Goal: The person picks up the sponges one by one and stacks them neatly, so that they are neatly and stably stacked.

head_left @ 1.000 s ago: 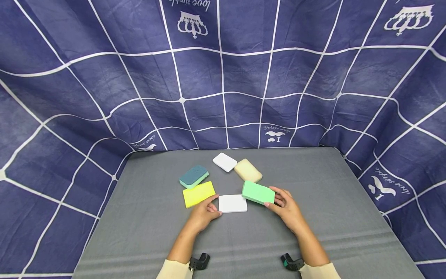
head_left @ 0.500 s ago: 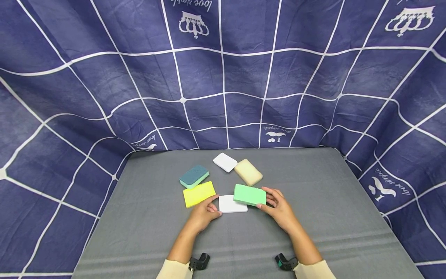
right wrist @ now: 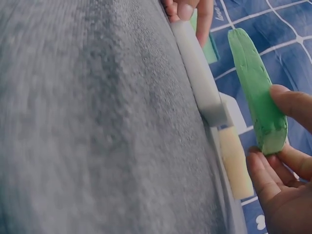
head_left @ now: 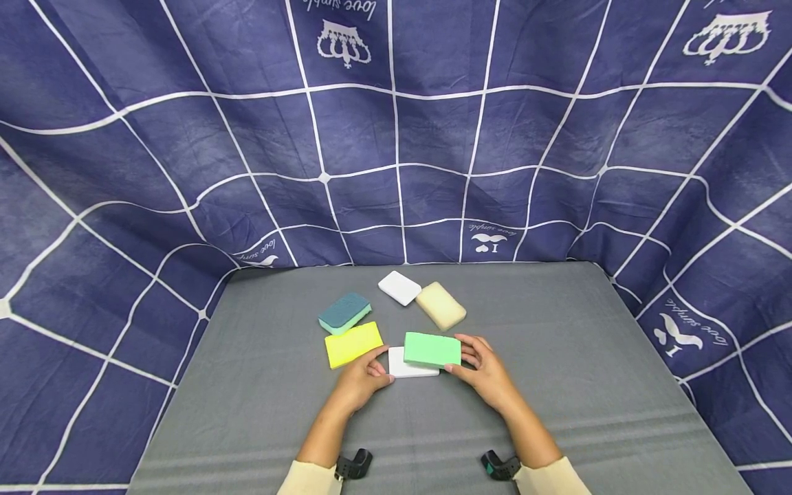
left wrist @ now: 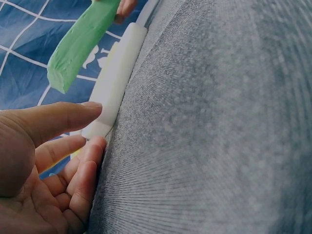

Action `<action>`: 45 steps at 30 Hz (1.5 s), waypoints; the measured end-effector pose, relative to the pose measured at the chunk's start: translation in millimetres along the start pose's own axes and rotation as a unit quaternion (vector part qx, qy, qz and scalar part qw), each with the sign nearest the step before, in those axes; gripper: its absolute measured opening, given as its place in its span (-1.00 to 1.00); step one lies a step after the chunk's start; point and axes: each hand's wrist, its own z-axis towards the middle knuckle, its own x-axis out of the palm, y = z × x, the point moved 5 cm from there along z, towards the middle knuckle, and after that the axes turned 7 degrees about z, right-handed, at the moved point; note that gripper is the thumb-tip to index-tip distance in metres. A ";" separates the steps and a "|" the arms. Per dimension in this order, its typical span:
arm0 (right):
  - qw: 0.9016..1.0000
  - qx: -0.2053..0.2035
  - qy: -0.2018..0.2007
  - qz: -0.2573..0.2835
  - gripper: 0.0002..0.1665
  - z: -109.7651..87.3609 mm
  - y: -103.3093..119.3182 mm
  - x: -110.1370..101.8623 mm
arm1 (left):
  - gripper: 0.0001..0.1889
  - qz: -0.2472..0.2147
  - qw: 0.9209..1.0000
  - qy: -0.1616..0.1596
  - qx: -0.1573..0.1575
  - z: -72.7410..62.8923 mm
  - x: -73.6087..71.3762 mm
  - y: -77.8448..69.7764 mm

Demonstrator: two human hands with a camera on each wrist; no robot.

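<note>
My right hand (head_left: 485, 375) grips the right end of a light green sponge block (head_left: 432, 348), thumb on the near side and fingers on the far side. The block is held above a white sponge (head_left: 397, 364) and overlaps most of it in the head view. In the right wrist view a gap shows between the raised green block (right wrist: 258, 92) and the white sponge (right wrist: 200, 73). My left hand (head_left: 359, 381) holds the white sponge's left end on the table, with thumb and index finger at its two corners.
A yellow sponge (head_left: 353, 345) lies just beyond my left hand, with a dark-teal-topped green sponge (head_left: 344, 312) behind it. Farther back are another white sponge (head_left: 399, 287) and a cream sponge (head_left: 441, 306). A blue checked curtain (head_left: 433, 137) surrounds the grey table (head_left: 247, 412).
My right hand has carried the green sponge block leftward, from beside the white sponge to over it, and turned it nearly level with it. The left hand has stayed in place.
</note>
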 end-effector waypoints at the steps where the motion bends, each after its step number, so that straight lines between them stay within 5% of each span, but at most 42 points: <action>1: 1.000 -0.001 0.002 -0.001 -0.14 0.3 -0.3 1.1 | -0.35 -0.001 1.000 0.001 0.001 -0.1 0.0 -0.1; 26: 0.999 0.007 0.019 -0.034 -0.20 4.6 -3.9 25.3 | -0.33 -0.023 1.000 0.009 0.009 -0.4 0.8 0.4; 35: 0.999 0.015 0.003 -0.053 -0.21 -0.5 16.0 35.1 | -0.32 -0.024 1.000 0.008 0.008 0.0 0.5 0.9; 45: 0.997 0.013 0.002 -0.073 -0.22 6.8 -6.1 30.4 | -0.31 -0.024 1.000 0.009 0.001 0.2 2.0 2.5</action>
